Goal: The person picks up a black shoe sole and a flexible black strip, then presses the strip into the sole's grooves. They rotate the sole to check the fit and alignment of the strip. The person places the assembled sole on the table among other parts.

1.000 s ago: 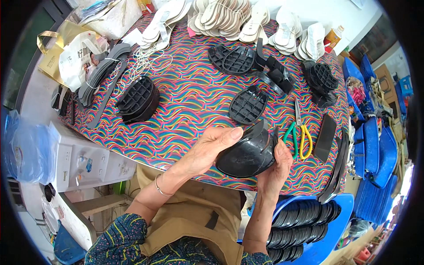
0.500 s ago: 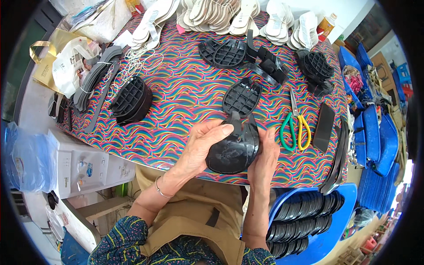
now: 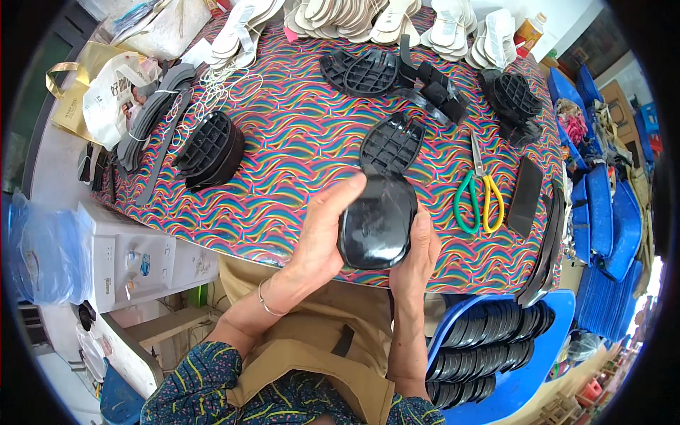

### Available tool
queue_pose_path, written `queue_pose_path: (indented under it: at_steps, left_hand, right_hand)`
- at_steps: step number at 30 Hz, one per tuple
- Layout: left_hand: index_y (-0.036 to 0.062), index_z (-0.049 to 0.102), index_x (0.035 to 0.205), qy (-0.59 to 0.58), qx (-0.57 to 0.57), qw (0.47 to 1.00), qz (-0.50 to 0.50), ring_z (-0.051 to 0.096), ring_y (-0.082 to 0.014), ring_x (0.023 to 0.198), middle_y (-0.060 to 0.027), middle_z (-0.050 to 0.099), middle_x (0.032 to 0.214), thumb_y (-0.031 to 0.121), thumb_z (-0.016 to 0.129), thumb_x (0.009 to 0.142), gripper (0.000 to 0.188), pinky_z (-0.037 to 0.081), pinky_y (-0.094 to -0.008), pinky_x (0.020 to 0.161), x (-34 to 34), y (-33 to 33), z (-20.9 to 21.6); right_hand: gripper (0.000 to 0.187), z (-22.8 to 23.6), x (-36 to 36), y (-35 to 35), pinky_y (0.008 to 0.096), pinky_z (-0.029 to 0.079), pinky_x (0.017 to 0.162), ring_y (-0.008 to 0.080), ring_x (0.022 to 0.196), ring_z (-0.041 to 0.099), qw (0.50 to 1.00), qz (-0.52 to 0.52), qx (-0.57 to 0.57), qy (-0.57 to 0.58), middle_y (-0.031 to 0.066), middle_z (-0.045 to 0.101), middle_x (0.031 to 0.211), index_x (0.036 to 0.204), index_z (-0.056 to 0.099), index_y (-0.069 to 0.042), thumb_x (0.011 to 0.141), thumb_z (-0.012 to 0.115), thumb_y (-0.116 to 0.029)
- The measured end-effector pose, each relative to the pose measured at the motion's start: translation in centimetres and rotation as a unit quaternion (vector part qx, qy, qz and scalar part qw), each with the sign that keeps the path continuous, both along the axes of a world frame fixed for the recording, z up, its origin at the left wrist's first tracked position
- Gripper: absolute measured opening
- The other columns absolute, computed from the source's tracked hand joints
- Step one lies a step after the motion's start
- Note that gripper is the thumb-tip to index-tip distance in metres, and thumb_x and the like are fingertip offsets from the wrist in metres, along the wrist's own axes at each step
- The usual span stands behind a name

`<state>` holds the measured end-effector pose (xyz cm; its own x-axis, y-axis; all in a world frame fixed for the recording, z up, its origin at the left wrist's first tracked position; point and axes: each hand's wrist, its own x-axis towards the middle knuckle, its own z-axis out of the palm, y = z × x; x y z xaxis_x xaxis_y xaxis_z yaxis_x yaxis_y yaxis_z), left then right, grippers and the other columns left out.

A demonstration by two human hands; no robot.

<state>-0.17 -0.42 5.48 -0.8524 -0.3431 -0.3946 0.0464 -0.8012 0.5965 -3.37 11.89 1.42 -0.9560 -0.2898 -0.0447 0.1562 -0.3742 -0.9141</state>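
Between my two hands, over the table's near edge, is a glossy black molded piece [image 3: 377, 225] that looks like a shoe heel, smooth rounded side up. My left hand [image 3: 322, 223] grips its left side, thumb along the upper left corner. Closed on the right side is my right hand [image 3: 418, 248], its fingers partly hidden by the piece. Just beyond lies a similar black heel [image 3: 392, 144] with its gridded side up. Scissors [image 3: 479, 185] with one green and one yellow handle rest to the right, blades pointing away.
A stack of black heels [image 3: 211, 152] stands left, beside tied dark strips [image 3: 157, 113] and white string [image 3: 212, 95]. More black heels [image 3: 372, 73] and bundled pale insoles [image 3: 333, 18] are farther back. A dark block [image 3: 525, 197] lies right; below it, a blue bin [image 3: 559, 319] holds rows of black pieces.
The held heel has turned in my hands, so its pronged upper end no longer shows and its smooth face is broader. Both hands still hold it. The view has shifted slightly.
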Motion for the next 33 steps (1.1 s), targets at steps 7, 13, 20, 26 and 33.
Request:
queue_pose_path:
  at_steps: [7,13,20,26,33]
  left_hand:
    - [0.0036,0.064,0.108,-0.002,0.048,0.999,0.023,0.069,-0.0153,0.085,-0.0077,0.070,0.100,0.028,0.057,0.097,0.027,0.057,-0.0302,0.077,-0.7,-0.9,-0.7]
    - [0.0064,0.062,0.114,0.038,0.074,0.995,0.051,0.067,-0.0169,0.095,-0.0079,0.068,0.108,0.029,0.056,0.098,0.028,0.055,-0.0329,0.086,-1.2,-1.1,-1.0]
    - [0.0062,0.060,0.117,0.038,0.065,0.997,0.030,0.065,-0.0159,0.098,-0.0071,0.067,0.111,0.036,0.048,0.101,0.036,0.052,-0.0329,0.089,-0.8,-0.6,-0.5]
    - [0.0047,0.059,0.117,0.021,0.053,0.997,0.054,0.065,-0.0153,0.096,-0.0073,0.066,0.109,0.037,0.048,0.101,0.038,0.053,-0.0328,0.086,-0.8,-0.4,-0.8]
    - [0.0062,0.056,0.119,0.028,0.071,0.994,0.081,0.064,-0.0159,0.097,-0.0076,0.064,0.109,0.035,0.052,0.099,0.035,0.054,-0.0333,0.085,-0.8,-0.1,-1.2]
  right_hand:
    - [0.044,-1.1,1.7,-0.2,0.0310,0.042,0.102,0.0193,0.118,0.057,0.999,-0.011,-0.032,0.026,0.0156,0.058,0.129,0.133,0.049,0.009,0.101,0.052,-0.020]
    - [0.060,-0.4,2.3,-1.2,0.0297,0.045,0.098,0.0186,0.114,0.058,0.998,-0.006,-0.017,0.068,0.0165,0.056,0.132,0.146,0.031,0.006,0.093,0.055,-0.005]
    - [0.064,-0.9,2.1,-0.9,0.0241,0.053,0.066,0.0126,0.084,0.063,1.000,0.001,-0.017,0.012,0.0146,0.063,0.119,0.146,0.031,0.006,0.090,0.060,-0.007]
    - [0.071,-0.3,2.2,-2.1,0.0291,0.052,0.090,0.0196,0.110,0.062,0.998,-0.030,-0.003,0.056,0.0158,0.058,0.128,0.146,0.031,0.006,0.084,0.066,-0.001]
    - [0.078,0.1,2.5,-2.1,0.0302,0.048,0.095,0.0198,0.113,0.060,0.993,-0.012,0.084,0.085,0.0177,0.056,0.129,0.147,0.027,0.007,0.081,0.067,0.003]
